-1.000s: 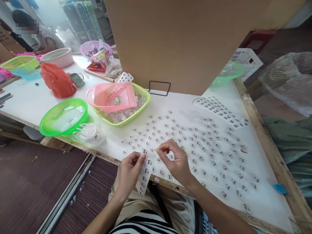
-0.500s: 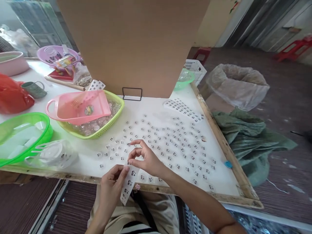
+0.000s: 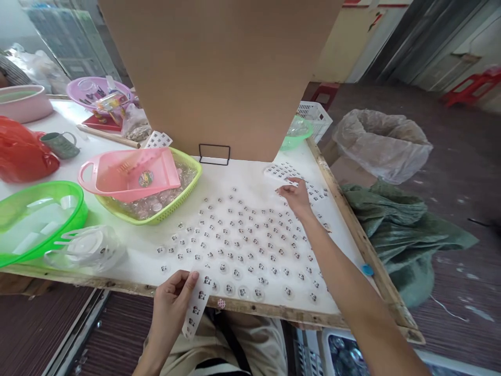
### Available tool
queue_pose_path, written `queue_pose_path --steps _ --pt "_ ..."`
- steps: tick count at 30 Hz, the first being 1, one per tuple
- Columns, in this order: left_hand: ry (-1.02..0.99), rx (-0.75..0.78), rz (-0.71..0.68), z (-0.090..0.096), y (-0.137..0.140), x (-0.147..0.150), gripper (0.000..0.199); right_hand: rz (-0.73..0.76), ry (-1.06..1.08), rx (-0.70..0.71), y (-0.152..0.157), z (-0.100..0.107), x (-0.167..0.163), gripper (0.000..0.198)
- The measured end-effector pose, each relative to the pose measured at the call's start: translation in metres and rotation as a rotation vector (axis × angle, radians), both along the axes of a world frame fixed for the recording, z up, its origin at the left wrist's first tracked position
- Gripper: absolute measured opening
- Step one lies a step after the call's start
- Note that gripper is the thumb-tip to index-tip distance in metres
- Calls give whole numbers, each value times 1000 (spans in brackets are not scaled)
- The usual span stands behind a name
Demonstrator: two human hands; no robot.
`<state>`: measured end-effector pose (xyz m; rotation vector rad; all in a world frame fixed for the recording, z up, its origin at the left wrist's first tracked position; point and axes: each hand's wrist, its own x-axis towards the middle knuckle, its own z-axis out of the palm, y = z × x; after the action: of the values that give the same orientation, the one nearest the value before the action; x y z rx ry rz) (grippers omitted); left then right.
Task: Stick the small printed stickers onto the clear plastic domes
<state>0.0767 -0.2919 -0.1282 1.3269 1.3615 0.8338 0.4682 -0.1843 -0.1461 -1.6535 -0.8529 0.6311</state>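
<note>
My left hand pinches a white strip of stickers printed with small black-and-white figures, thumb on top, over the table's front edge. Farther out, my right hand hovers low over the table, thumb and fingertips brought together; whatever is between them is too small to make out. Beneath and around it lie many small clear round pieces, each bearing a similar little figure, spread over the white table. Just beyond the right hand rests a larger sticker sheet, partly covered by the fingers.
On the left, a pink scoop-like basket sits on a yellow basket of clear pieces. Nearby are a green basket, a clear plastic container and a mug. A tall brown board stands behind; a wooden rim edges the table.
My right hand has left the sticker strip and moved far out to the right. My left hand, still holding the strip, has shifted slightly left and down.
</note>
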Motion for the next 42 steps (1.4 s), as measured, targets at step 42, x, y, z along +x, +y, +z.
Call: queue_pose_path --steps 42 --pt "-48 -25 -66 -9 7 -5 45 144 -524 -445 51 -55 14 14"
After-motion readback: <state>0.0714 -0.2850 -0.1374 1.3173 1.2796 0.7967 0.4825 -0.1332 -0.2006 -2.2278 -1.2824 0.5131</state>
